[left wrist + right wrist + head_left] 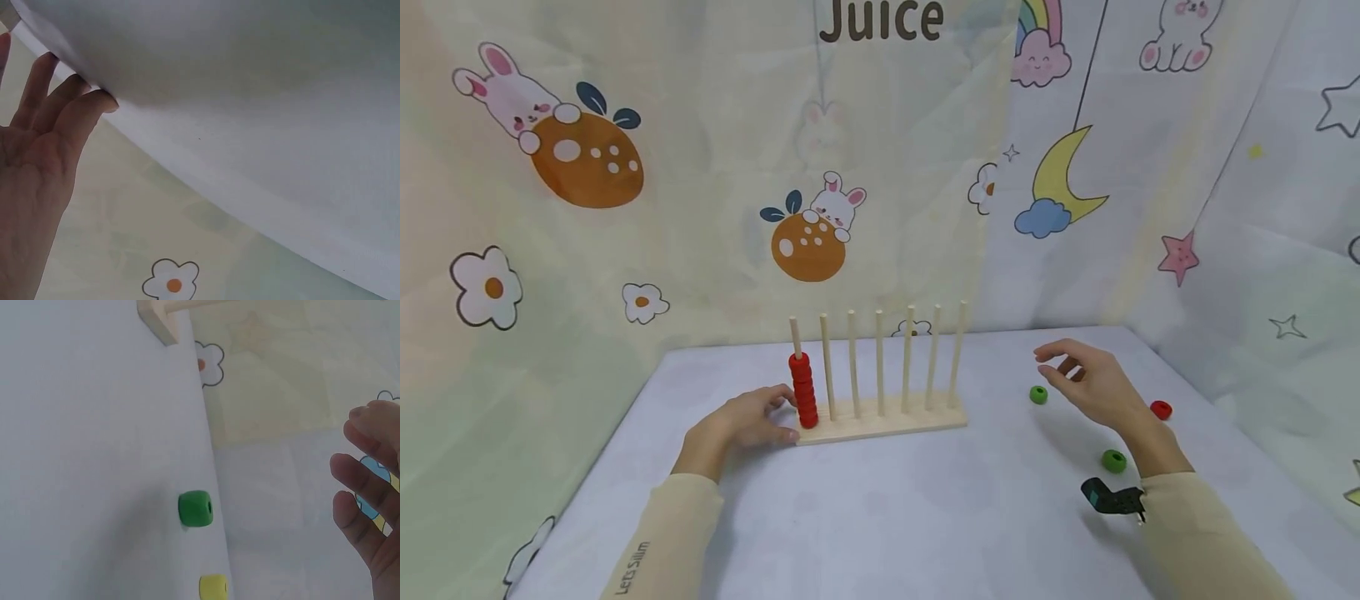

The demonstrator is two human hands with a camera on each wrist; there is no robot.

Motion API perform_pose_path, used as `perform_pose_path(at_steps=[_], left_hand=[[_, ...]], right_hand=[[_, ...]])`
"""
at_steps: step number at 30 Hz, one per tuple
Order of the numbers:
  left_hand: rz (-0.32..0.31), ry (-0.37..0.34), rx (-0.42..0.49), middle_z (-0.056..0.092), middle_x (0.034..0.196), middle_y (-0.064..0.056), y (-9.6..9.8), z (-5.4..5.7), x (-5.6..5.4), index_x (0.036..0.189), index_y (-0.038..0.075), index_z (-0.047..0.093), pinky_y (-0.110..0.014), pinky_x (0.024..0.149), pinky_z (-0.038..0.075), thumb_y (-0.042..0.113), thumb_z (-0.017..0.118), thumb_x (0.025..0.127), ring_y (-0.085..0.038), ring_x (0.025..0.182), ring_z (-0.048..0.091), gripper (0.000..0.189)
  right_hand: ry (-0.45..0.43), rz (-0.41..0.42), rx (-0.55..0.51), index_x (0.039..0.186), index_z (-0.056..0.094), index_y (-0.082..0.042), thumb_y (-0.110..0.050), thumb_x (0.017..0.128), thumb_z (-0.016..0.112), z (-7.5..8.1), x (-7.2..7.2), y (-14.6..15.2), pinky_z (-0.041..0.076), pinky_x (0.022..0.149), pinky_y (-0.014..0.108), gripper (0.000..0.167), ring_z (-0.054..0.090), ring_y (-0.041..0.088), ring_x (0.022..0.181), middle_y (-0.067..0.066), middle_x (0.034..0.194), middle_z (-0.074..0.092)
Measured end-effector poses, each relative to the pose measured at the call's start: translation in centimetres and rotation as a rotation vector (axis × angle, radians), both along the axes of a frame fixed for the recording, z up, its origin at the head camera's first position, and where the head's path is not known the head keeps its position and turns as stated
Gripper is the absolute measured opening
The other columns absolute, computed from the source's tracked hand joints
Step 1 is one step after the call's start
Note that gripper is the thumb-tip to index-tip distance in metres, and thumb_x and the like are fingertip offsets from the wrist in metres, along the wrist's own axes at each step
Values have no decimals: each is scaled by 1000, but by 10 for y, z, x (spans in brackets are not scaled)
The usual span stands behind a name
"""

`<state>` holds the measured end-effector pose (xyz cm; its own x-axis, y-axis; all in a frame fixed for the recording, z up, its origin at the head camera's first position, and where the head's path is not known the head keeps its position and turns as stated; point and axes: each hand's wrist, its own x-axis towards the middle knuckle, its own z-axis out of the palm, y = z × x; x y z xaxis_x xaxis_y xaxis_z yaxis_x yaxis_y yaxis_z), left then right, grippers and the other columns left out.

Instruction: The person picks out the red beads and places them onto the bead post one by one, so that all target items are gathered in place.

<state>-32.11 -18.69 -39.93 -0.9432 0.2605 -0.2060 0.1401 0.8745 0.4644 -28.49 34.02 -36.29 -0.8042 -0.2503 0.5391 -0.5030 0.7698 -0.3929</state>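
Observation:
A wooden rack [880, 423] with several upright pegs stands mid-table. Its leftmost peg carries a stack of red beads [805, 392]. My left hand [772, 417] rests on the table at the rack's left end, fingers relaxed and close to the red stack, holding nothing. In the left wrist view its fingers [62, 103] lie straight against the white table [250, 81]. My right hand [1063, 367] hovers open just right of a green bead [1038, 394]. In the right wrist view its fingers [362, 500] are spread, empty, apart from a green bead [195, 508].
A second green bead [1113, 460] and a loose red bead [1161, 409] lie on the table [925, 517] near my right forearm. A yellow bead [213, 588] shows in the right wrist view. Patterned cloth [625, 208] walls the table behind and at both sides.

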Motion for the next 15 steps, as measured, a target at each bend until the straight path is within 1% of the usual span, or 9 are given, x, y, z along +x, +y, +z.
perform_pose_path(at_steps=[6,10,13,15], left_hand=[[-11,-10,8,57,143,-10,-3,-1,-2,122,34,59,-63,99,46,42,87,80,-36,128,53,51],[-19,-8,1,58,142,-10,-3,0,-4,121,34,59,-62,98,46,42,87,79,-35,127,54,52],[-18,-13,0,58,142,-10,-3,1,-5,122,33,59,-63,98,47,43,88,79,-36,127,53,53],[-18,-18,4,58,142,-11,-2,1,-5,122,33,59,-63,98,46,43,88,78,-36,128,53,54]], right_hand=[[-17,-26,2,117,70,-13,-8,94,74,-4,3,16,53,72,20,24,61,6,82,7,110,74],[-12,-31,1,117,69,-12,-6,93,75,-7,4,27,53,72,20,26,60,4,83,7,110,74],[-28,-40,14,120,68,-13,-8,93,75,-10,5,36,52,74,19,28,60,0,86,4,112,73],[-39,-53,26,122,68,-13,-10,94,75,-12,6,43,50,76,15,29,58,-3,89,4,114,71]])
